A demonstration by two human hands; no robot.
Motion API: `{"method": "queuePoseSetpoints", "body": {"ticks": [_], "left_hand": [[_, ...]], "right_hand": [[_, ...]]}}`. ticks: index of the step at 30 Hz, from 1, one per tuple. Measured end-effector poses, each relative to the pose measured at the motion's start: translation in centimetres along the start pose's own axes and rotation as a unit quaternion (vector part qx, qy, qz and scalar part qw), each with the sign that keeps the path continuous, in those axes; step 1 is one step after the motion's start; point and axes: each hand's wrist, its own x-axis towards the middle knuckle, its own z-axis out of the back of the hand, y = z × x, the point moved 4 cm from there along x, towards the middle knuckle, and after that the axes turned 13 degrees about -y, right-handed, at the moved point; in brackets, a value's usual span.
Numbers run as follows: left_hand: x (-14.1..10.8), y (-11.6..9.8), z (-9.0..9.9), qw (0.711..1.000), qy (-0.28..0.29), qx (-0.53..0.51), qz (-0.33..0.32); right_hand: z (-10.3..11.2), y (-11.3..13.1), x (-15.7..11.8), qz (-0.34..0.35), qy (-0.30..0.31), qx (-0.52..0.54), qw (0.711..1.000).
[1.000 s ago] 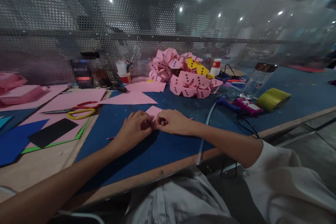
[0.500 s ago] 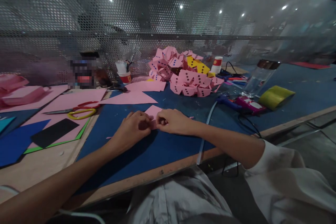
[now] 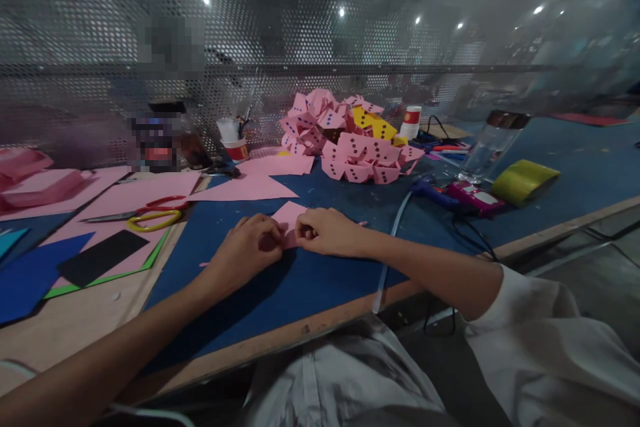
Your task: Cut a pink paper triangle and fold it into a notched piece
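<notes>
A small piece of pink paper (image 3: 290,213) lies on the blue mat between my hands, its pointed far corner showing above them. My left hand (image 3: 251,243) pinches the paper's left side, fingers curled and thumb pressed in. From the right, my right hand (image 3: 327,232) is closed on the other edge with its fingers bent. The knuckles hide the near part of the paper, so I cannot make out any fold there. Beyond it lie larger pink sheets (image 3: 245,188) and a heap of pink folded paper shapes with printed dots (image 3: 357,157).
Scissors (image 3: 155,212) with red and yellow handles lie on sheets at the left, near a black card (image 3: 103,257). To the right are a glass bottle (image 3: 493,147), a blue and magenta glue gun (image 3: 457,193) and a yellow roll (image 3: 525,181). Paper cups (image 3: 235,148) stand behind.
My left hand has shifted slightly left, and a little more pink paper shows between the hands. The right hand keeps nearly the same place.
</notes>
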Motion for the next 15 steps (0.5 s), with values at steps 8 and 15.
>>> {"method": "queuePoseSetpoints", "body": {"ticks": [8,15], "left_hand": [[-0.17,0.27,0.12,1.000,-0.007,-0.004,0.004],[-0.41,0.47,0.28,1.000,-0.014,-0.013,0.014]], "right_hand": [[0.12,0.24,0.00,-0.012,0.010,0.000,1.000],[0.22,0.34,0.07,-0.017,0.016,-0.006,1.000]]}}
